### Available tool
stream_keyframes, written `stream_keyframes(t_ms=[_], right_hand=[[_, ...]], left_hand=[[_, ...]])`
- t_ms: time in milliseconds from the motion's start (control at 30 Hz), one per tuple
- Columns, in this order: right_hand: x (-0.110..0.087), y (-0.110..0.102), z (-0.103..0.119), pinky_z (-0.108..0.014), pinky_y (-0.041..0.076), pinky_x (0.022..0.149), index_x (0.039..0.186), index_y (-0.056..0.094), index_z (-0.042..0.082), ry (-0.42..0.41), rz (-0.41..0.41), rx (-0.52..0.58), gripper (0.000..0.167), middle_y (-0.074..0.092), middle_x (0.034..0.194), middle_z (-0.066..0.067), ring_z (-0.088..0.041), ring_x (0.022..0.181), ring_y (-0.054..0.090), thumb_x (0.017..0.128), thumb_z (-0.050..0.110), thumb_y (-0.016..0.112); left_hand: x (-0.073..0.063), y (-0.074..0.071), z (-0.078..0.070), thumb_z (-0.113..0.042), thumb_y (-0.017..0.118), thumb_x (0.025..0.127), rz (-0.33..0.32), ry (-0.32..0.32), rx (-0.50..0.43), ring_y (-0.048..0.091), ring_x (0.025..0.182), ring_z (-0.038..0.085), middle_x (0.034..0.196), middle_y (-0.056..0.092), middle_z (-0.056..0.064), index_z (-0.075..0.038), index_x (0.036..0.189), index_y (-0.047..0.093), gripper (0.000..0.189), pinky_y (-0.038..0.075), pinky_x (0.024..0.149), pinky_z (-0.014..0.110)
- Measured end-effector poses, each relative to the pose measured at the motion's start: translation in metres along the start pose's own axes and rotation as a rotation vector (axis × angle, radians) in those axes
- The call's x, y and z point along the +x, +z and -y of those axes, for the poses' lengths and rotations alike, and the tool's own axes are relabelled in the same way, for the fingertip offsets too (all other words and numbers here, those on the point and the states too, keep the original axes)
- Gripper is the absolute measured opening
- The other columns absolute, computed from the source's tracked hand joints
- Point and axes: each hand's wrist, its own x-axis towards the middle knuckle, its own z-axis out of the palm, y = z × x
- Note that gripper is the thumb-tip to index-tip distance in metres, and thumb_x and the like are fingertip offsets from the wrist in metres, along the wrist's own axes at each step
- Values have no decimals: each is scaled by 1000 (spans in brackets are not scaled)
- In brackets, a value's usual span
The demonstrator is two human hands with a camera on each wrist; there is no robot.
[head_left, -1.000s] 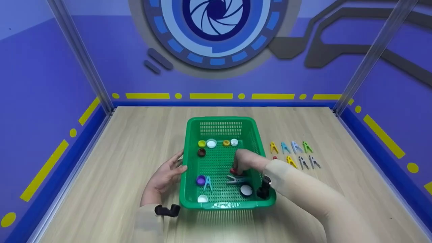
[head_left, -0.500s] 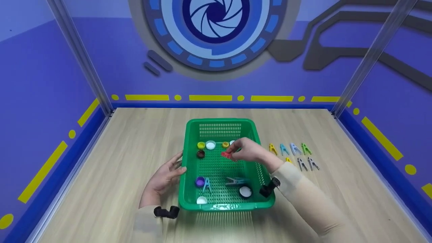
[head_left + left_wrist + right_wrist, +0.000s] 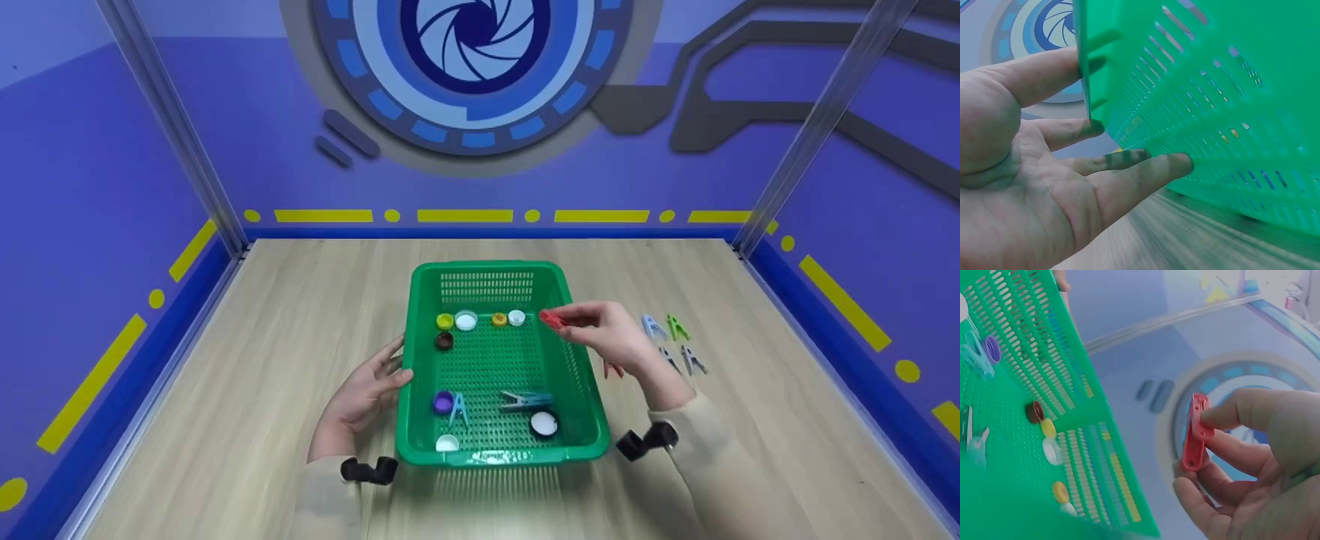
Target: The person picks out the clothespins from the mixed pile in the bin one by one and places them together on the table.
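Observation:
A green plastic basket (image 3: pixel 592 427) stands on the table, holding several bottle caps and a few clothespins. At its left wall is my left hand (image 3: pixel 366 394); the left wrist view shows its fingers (image 3: pixel 1145 171) extended against the slotted side, with the thumb at the rim. My right hand (image 3: pixel 611 334) pinches a red clothespin (image 3: pixel 1196 433) between thumb and fingers, above the basket's right rim. Inside, a light blue clothespin (image 3: pixel 458 409) lies by a purple cap (image 3: pixel 443 402), and grey-blue clothespins (image 3: pixel 525 401) lie near a black-rimmed white cap (image 3: pixel 544 424).
Right of the basket, clothespins lie on the table, among them a green one (image 3: pixel 677 327), a pale blue one (image 3: pixel 653 327), a grey one (image 3: pixel 693 360) and a red one (image 3: pixel 613 369). My right hand hides part of this group. Purple-blue walls (image 3: pixel 90 225) enclose the table.
My right hand has lifted the red clothespin from the basket floor and carried it up and right to the right rim. My left hand stays at the basket's left side.

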Motion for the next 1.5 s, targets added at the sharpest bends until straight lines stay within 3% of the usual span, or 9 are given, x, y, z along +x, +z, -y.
stream_keyframes(t_ms=[100,233,500,733,1000,1500], right_hand=[[-16,-6,-10,-21,56,71,127,71,1,3,-86,8,37,75,114,-18,-16,91,67,95,19,74],[-34,-7,-29,-20,49,60,128,70,-1,24,-190,-2,37,74,112,-18,-13,89,65,95,17,74],[-58,3,-76,-15,50,69,121,72,-1,177,-353,-108,32,72,110,-17,-17,94,63,93,13,76],[-74,14,-105,-15,48,72,123,70,-3,314,-338,-140,34,69,112,-17,-21,97,62,94,13,73],[-77,22,-122,-20,45,58,117,70,-7,395,-324,-142,32,68,96,-13,-19,82,55,92,12,74],[-72,28,-131,-24,41,61,109,67,-2,418,-351,-228,31,62,89,-9,-19,80,53,91,20,76]], left_hand=[[-1,0,-1,-16,61,104,-4,-1,6,50,144,37,166,27,26,-12,166,12,79,53,108,42],[0,0,-1,-15,61,104,-9,-7,1,51,143,36,166,28,27,-12,166,12,79,54,107,41],[1,-1,0,-15,61,104,-16,-1,18,49,145,37,167,28,26,-12,166,13,79,54,106,39],[1,-2,-1,-16,61,104,-2,-10,3,55,140,34,166,27,27,-13,166,13,79,55,105,42],[1,-1,0,-16,61,104,18,-4,3,52,142,35,167,25,28,-11,166,9,81,56,105,39],[0,-1,-1,-15,60,104,25,-4,-12,53,141,35,167,25,28,-11,167,9,80,55,105,39]])
